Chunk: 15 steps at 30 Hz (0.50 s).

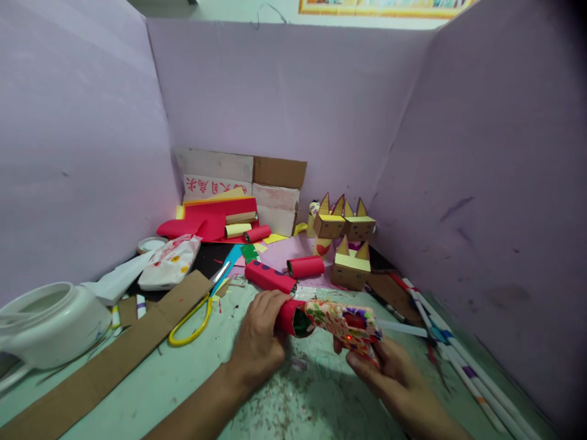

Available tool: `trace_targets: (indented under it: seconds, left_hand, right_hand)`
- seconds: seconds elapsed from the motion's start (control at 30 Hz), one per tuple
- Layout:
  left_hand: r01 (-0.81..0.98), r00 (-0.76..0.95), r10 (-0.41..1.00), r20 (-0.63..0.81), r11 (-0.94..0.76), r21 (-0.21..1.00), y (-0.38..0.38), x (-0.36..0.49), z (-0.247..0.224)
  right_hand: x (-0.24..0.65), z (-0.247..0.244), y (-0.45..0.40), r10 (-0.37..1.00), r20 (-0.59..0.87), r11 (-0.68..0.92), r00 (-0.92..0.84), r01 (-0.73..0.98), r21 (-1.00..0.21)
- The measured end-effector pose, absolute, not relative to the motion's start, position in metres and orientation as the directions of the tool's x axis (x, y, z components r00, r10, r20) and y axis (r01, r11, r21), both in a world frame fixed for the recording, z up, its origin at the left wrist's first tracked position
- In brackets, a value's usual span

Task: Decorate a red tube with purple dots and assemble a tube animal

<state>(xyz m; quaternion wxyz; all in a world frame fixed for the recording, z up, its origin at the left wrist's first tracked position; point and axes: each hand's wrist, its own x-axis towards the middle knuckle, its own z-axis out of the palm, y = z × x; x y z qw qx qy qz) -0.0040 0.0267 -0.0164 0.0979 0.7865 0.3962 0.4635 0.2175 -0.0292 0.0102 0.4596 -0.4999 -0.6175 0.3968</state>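
Observation:
My left hand (pixel 262 333) is closed around a red paper tube (pixel 285 316), whose open end faces right and shows a dark green inside. In my right hand (pixel 389 376) is a glue gun (pixel 337 318) with a flowery covering and a small red light. A translucent glue stick (pixel 403 329) sticks out of its back. The gun's nozzle end is at the tube's open rim; whether they touch I cannot tell. Just behind lie a red tube with purple dots (pixel 270 277) and a plain red tube (pixel 306 267).
Cardboard boxes with pointed ears (pixel 351 272) stand at back right. On the left are yellow-handled scissors (pixel 190 324), a long cardboard strip (pixel 105 360) and a white teapot (pixel 55 330). Red sheets (pixel 206 214) lean at the back. White sticks (pixel 472 373) lie right. Lilac panels (pixel 293 91) enclose the table.

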Motion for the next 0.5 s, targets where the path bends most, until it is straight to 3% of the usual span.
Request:
trace_targets:
  seconds: [0.5]
  left_hand:
    - [0.537,0.258,0.733,0.629,-0.65,0.537,0.0271,-0.0041,-0.0168]
  right_hand:
    - [0.2175,0.0128,-0.0309,0.979,0.127,0.167,-0.156,0.278,-0.946]
